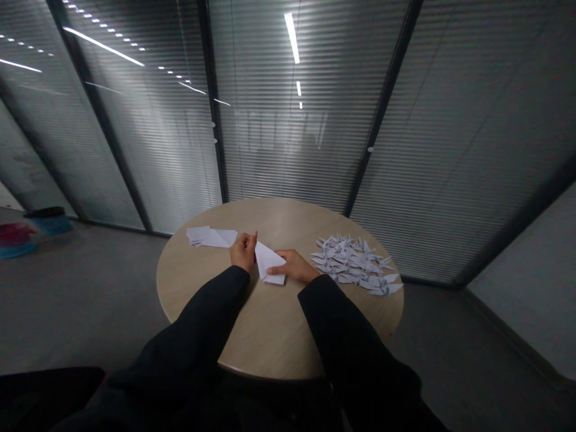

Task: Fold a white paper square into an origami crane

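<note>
A folded piece of white paper [266,259] is between my hands, just above or on the round table [270,336]; I cannot tell whether it touches the wood. My right hand [294,266] grips its right side, with the thumb lying across the front and the fingers behind. At the paper's upper left edge, my left hand [243,252] is closed with curled fingers, seemingly pinching the edge; the fingertips are partly hidden. Left of that hand lies a small stack of white folded paper [213,236]. Many folded paper cranes [355,264] are crowded together right of my right hand.
Glass partitions with blinds [288,156] stand right behind the table. Blue and red tubs or bins [49,220] are on the grey floor at the far left. A white wall [531,300] rises at the right. A dark object [49,390] shows at the lower left.
</note>
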Motion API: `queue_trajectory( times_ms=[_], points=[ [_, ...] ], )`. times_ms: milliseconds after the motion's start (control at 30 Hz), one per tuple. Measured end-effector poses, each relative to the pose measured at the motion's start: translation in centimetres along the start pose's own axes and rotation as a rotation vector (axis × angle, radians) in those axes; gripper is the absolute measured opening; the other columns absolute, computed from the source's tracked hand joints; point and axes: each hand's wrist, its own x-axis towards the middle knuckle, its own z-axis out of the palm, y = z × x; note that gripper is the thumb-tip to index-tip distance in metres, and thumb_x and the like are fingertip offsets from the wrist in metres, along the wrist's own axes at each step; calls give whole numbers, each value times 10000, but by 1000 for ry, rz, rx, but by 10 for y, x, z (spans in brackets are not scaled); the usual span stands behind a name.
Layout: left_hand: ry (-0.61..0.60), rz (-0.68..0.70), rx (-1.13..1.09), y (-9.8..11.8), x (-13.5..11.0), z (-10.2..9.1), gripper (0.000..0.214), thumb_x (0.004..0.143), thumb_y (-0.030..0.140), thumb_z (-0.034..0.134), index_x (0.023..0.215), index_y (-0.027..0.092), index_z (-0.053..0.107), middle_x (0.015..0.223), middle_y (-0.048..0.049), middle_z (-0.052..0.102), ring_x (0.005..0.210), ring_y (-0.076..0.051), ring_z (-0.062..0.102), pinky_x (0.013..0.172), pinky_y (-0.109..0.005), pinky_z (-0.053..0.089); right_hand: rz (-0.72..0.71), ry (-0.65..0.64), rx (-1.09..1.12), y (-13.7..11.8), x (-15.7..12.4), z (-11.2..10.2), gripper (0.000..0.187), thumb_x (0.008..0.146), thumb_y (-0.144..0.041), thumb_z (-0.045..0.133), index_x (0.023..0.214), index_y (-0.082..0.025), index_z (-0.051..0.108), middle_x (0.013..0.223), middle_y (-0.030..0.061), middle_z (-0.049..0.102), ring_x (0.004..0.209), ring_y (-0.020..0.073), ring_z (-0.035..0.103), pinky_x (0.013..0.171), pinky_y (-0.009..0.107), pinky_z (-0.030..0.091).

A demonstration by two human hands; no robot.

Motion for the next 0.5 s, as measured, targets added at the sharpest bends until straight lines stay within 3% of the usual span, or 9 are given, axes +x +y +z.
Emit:
queue_trajectory(
  times_ms=[133, 333, 500],
  points=[
    [6, 15, -38, 5, 0, -2, 433, 839, 479, 431, 516, 193, 395, 456, 44, 378, 456, -99, 395, 477, -231, 291, -8, 20, -23, 1, 0, 0, 407, 524, -322, 772, 830, -85, 647, 722, 30, 636, 644, 139, 541, 573, 238, 407],
    [-111, -249, -426, 8, 1, -1, 531, 787, 651, 387, 575, 174, 483, 439, 18, 490, 363, -105, 460, 382, -231, 382, -10, 74, 7, 11, 5, 0, 409, 508, -325, 774, 812, -89, 636, 695, 8, 621, 611, 119, 526, 538, 217, 393],
    [-130, -266, -505, 11, 0, 0, 550, 717, 691, 458, 593, 159, 522, 463, 15, 510, 378, -95, 472, 385, -224, 406, -36, 117, -12, 17, 8, -3, 388, 518, -308, 768, 815, -91, 645, 707, 11, 625, 604, 116, 523, 547, 225, 401]
  ],
)
